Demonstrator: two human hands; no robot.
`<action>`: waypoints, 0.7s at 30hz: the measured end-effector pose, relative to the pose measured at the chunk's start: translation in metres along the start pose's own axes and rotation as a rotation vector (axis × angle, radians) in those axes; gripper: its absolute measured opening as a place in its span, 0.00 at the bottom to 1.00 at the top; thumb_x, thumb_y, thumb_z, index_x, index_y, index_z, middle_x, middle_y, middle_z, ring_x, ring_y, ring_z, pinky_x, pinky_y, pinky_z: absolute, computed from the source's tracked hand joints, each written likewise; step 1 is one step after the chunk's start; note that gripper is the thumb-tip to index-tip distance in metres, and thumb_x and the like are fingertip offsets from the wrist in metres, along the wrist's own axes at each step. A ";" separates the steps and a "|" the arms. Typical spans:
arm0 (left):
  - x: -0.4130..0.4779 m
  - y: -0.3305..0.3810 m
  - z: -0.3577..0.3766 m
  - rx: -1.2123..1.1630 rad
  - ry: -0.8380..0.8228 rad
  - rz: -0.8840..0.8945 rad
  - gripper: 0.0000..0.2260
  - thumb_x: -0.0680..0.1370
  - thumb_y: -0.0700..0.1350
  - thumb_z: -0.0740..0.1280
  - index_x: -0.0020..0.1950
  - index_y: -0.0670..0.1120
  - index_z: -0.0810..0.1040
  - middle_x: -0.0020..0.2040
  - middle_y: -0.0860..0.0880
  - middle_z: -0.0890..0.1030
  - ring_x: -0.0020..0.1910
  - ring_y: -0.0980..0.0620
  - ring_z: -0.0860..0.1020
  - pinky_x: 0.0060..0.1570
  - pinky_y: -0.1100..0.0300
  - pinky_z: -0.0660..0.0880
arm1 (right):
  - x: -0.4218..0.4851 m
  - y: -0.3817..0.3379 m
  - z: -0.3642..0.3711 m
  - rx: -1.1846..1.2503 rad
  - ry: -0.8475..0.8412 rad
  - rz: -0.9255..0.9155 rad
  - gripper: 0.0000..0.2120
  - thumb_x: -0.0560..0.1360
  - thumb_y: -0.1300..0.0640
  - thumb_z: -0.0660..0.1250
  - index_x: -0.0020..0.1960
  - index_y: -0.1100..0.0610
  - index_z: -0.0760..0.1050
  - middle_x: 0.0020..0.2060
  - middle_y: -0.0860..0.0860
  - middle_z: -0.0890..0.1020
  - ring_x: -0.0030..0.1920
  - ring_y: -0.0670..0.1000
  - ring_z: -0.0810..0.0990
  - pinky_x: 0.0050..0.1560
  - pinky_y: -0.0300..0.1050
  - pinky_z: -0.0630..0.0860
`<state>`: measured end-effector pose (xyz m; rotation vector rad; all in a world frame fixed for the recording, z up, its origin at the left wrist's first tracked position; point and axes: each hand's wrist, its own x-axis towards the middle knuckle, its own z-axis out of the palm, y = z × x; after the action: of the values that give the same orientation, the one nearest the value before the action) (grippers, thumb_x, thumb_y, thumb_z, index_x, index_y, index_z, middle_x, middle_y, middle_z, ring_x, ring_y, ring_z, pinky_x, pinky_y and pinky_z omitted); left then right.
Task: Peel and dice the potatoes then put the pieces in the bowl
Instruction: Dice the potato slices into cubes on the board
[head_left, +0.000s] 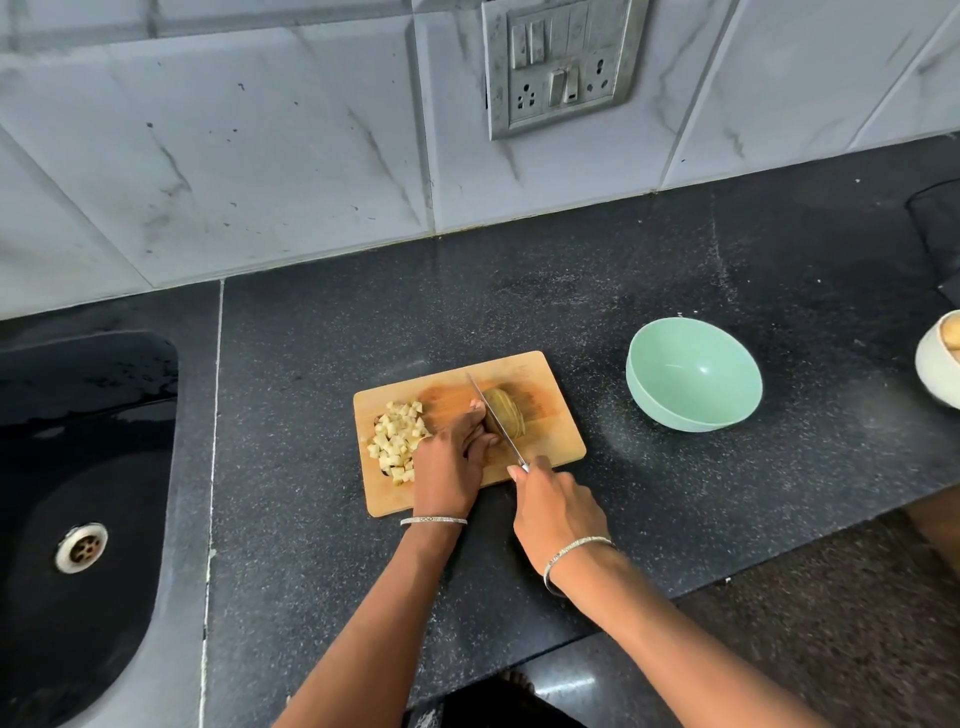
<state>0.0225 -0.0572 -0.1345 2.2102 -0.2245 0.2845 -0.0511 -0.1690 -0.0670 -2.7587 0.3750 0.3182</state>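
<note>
Hands were set for slicing: the potato (508, 415) was steadied on the board (519, 366) by the curled left hand (451, 460), the knife (493, 415) was gripped by the right hand (553, 506), with dice (397, 436) heaped aside at nine o'clock and the bowl (675, 415) at three.

White marble-look tiled wall (260, 156) with a switch plate (558, 67) behind a black speckled countertop (571, 291); black sink (78, 467) at its left end

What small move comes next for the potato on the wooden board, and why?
Probably press the steel knife down through another slice: the right hand holds its blade across the partly sliced potato, which the left hand steadies.
</note>
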 end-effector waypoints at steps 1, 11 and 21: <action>0.000 0.000 0.000 -0.001 -0.004 0.002 0.15 0.72 0.42 0.76 0.57 0.43 0.82 0.46 0.49 0.86 0.44 0.56 0.84 0.45 0.72 0.73 | -0.001 0.001 0.000 -0.008 0.000 0.002 0.18 0.83 0.44 0.47 0.57 0.56 0.68 0.51 0.57 0.81 0.53 0.62 0.81 0.40 0.51 0.71; 0.001 0.002 -0.002 0.080 0.044 0.022 0.14 0.70 0.41 0.77 0.55 0.43 0.84 0.42 0.47 0.86 0.34 0.50 0.83 0.39 0.69 0.70 | 0.020 -0.014 0.004 -0.001 -0.006 0.008 0.18 0.84 0.46 0.49 0.58 0.58 0.70 0.53 0.56 0.81 0.55 0.60 0.80 0.44 0.50 0.74; 0.000 0.005 -0.004 0.091 0.053 0.022 0.15 0.69 0.41 0.78 0.54 0.43 0.84 0.44 0.48 0.86 0.36 0.52 0.83 0.44 0.77 0.65 | 0.001 0.006 0.011 -0.077 -0.038 0.008 0.19 0.84 0.45 0.47 0.59 0.57 0.68 0.53 0.57 0.81 0.55 0.61 0.81 0.39 0.49 0.70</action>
<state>0.0211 -0.0573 -0.1284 2.2878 -0.2104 0.3711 -0.0541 -0.1709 -0.0791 -2.8226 0.3719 0.3950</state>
